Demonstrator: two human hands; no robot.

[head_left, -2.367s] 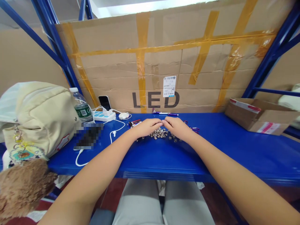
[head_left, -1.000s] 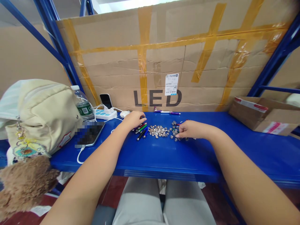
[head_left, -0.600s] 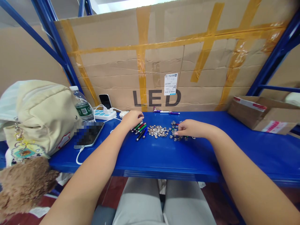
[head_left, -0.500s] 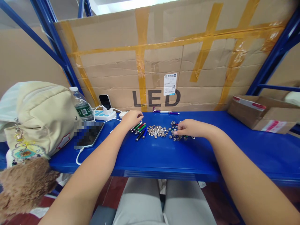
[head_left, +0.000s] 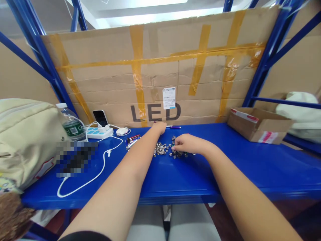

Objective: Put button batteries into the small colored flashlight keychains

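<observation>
My left hand (head_left: 160, 127) reaches to the back of the table, over the left end of a purple-and-white pen (head_left: 173, 127) lying by the cardboard. Its fingers are mostly hidden behind the back of the hand. My right hand (head_left: 185, 143) is at a pile of small metal pieces (head_left: 178, 154), thumb and fingertips drawn together. Whatever is in that pinch is too small to make out. Between the hands lies a heap of small round silver pieces (head_left: 161, 149), partly behind my left forearm. Several coloured tubes or pen barrels (head_left: 132, 141) lie left of that forearm.
A white power strip (head_left: 99, 132) with cables, a water bottle (head_left: 72, 124) and a cream bag (head_left: 30, 134) are on the left. An open cardboard box (head_left: 260, 125) stands at the right. A tall cardboard sheet (head_left: 112, 87) closes off the blue table's (head_left: 185, 180) back.
My left hand has moved right and away from me, from the coloured tubes to the pen at the back. The right hand stays at the metal pile. The whole view has shifted.
</observation>
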